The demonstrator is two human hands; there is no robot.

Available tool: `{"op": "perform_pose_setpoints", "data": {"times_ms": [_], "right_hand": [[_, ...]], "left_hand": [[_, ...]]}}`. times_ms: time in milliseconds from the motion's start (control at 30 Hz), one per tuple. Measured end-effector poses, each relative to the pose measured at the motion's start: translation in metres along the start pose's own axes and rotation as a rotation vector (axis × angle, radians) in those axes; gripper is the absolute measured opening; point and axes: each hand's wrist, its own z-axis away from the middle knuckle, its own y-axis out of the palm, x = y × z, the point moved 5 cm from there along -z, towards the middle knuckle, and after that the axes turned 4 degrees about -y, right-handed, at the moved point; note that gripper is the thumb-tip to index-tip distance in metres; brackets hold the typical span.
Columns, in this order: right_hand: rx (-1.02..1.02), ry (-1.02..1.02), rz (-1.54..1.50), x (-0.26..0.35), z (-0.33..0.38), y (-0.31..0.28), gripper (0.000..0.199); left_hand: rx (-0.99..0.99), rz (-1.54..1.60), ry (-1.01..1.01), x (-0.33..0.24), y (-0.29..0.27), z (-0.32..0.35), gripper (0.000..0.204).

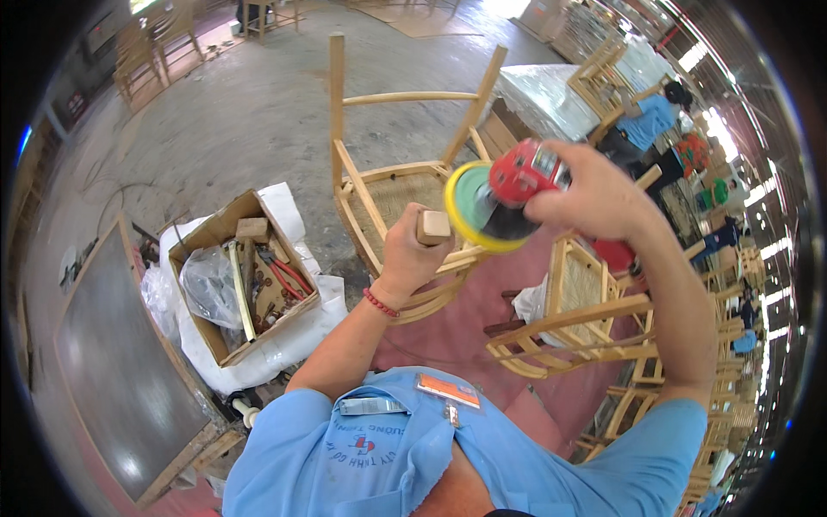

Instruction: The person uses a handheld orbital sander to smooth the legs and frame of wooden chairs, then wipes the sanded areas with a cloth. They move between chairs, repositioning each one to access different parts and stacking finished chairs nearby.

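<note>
Head view: left hand (412,252) is fisted around a short wooden post (433,227), with the square cut end poking up above the fingers. Right hand (593,200) is wrapped tight around a red sander (527,175), whose yellow-green disc (470,205) stands on edge just beside the post end, touching or very near (can't tell which from this angle). Both sit in the air in front of the chest, over an upturned wooden chair frame (405,185) on the floor.

To do this step well, my read:
- keep the disc flat to the post face, light pressure, so corners don't round off
- left fingers sit close to the spinning rim, so grip lower on the post
- steady both forearms; nothing supports the piece

Cardboard box of tools (244,276) sits to the left, more chair frames (575,332) stacked on the right.
</note>
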Motion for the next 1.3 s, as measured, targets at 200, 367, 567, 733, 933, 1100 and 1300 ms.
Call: {"op": "perform_pose_setpoints", "data": {"times_ms": [200,367,567,733,933,1100,1300], "right_hand": [[-0.298,0.337,0.069,-0.093,0.057,-0.106,0.067],[-0.523,0.552,-0.031,-0.147,0.135,-0.171,0.07],[-0.491,0.342,0.046,-0.189,0.13,-0.155,0.061],[-0.294,0.249,0.291,-0.193,0.086,-0.103,0.063],[-0.228,0.402,0.348,-0.194,0.067,-0.076,0.059],[-0.473,0.528,0.506,-0.202,0.069,-0.105,0.059],[-0.445,0.494,0.348,-0.192,0.076,-0.076,0.065]], "left_hand": [[0.045,-0.131,0.012,-0.004,-0.012,0.008,0.041],[0.943,-0.66,-0.455,0.033,-0.002,0.045,0.06],[0.775,-0.191,-0.122,0.019,0.176,-0.003,0.078],[0.542,0.087,0.088,0.012,0.324,-0.073,0.062],[0.568,0.187,0.134,0.018,0.349,-0.082,0.037],[0.687,0.064,-0.034,0.018,0.346,-0.08,0.038],[0.628,0.113,0.055,0.011,0.341,-0.083,0.036]]}}
